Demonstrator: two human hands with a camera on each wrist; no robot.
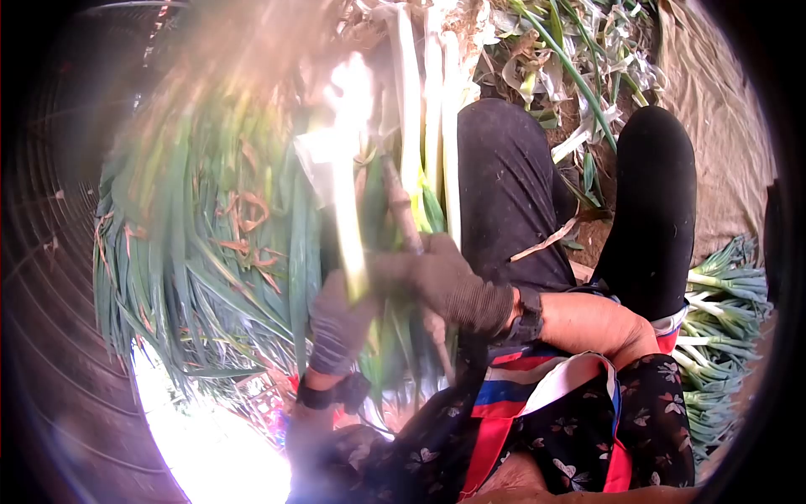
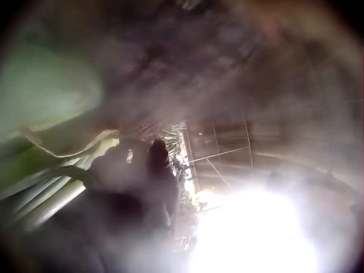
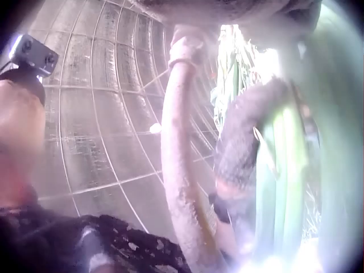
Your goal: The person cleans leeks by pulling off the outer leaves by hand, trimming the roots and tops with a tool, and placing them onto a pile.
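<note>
Grey knitted gloves cover both hands in the head view. The left hand (image 1: 337,323) is curled round a pale leek stalk (image 1: 348,227) that rises straight above it, gripping low, likely so the stalk stands steady. The right hand (image 1: 449,286), just beside it, is closed round a brownish wooden handle (image 1: 403,210) that slants up past the stalk; what the handle ends in is lost in glare. Left of both hands spreads a bundle of green leek leaves (image 1: 201,252); far beyond the right forearm lies a pile of trimmed leeks (image 1: 722,311). Sun flare washes out the stalk's upper part.

From the left wrist, nearly all is blur and flare: only pale green stalks (image 2: 40,193) beside the hand can be made out, not the fingers.

From the right wrist, the handle (image 3: 179,170) runs upright close by, and gloved fingers (image 3: 242,148) wrap the green stalk (image 3: 284,176) to its right; the tops are cut off.
</note>
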